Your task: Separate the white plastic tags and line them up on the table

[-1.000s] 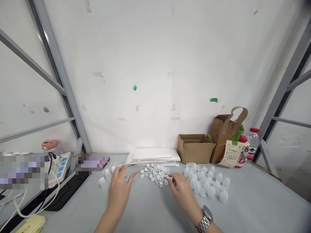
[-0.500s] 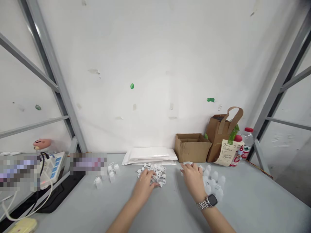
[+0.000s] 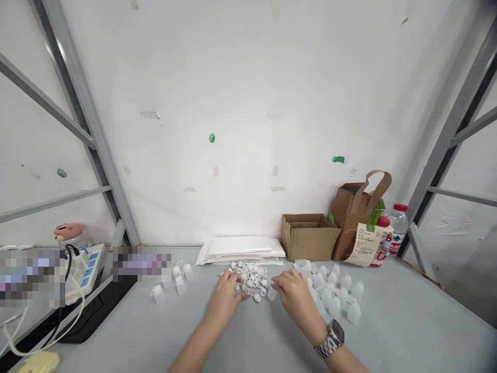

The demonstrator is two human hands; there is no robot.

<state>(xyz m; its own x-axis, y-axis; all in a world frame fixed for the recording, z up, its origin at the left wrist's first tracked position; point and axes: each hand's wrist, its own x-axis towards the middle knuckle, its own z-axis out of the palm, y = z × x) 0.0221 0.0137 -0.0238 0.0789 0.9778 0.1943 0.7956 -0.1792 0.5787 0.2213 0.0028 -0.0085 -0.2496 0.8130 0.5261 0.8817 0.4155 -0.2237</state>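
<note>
In the head view a heap of small white plastic caps with loops lies on the grey tabletop. My left hand is at the heap's left edge, thumb and fingers apart, with no cap visibly gripped. My right hand pinches a small translucent white bottle just right of the caps. Many similar bottles stand and lie to the right, some behind my wrist. Off to the left, several bottles with looped caps on them stand in a small group.
White padded envelopes are stacked against the wall. An open cardboard box, a brown paper bag and a red-capped bottle stand at the back right. At left are a power strip, cables and a black mat.
My right hand has moved left from the bottles toward the caps, bringing one bottle with it. My left hand has shifted slightly left at the heap.
</note>
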